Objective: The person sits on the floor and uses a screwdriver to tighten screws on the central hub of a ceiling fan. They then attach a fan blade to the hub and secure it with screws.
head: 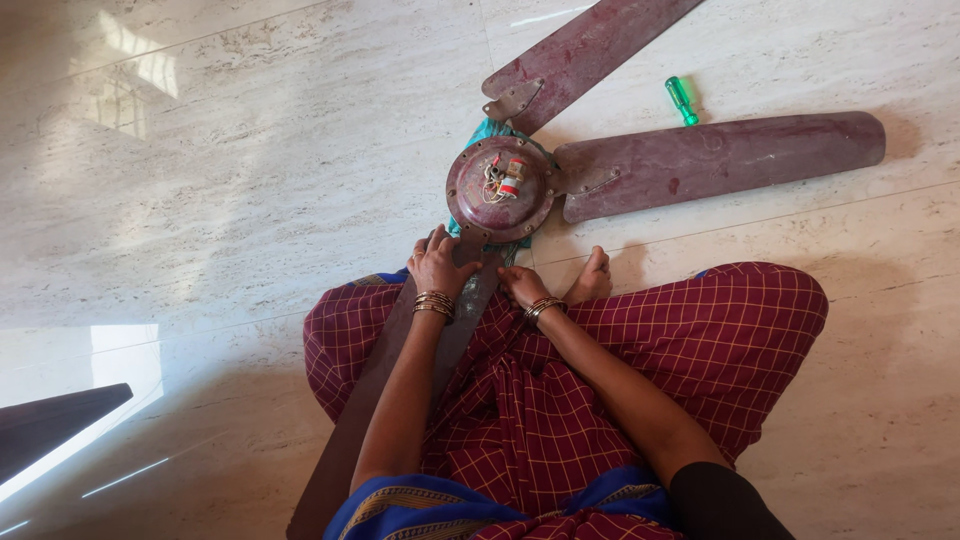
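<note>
A dark red ceiling fan point(503, 187) lies on the pale stone floor point(250, 170), right in front of a person who sits cross-legged in a red checked cloth point(720, 340). Its round middle part faces up and shows small wires. One blade point(400, 380) runs back over the person's lap. The left hand point(438, 266) presses on this blade near the round part, fingers curled over it. The right hand point(522, 285) rests just beside it, and I cannot tell if its grip holds anything. Two more blades point(720, 160) point away. A green screwdriver point(682, 100) lies between them. A blue cloth point(487, 133) peeks from under the fan.
</note>
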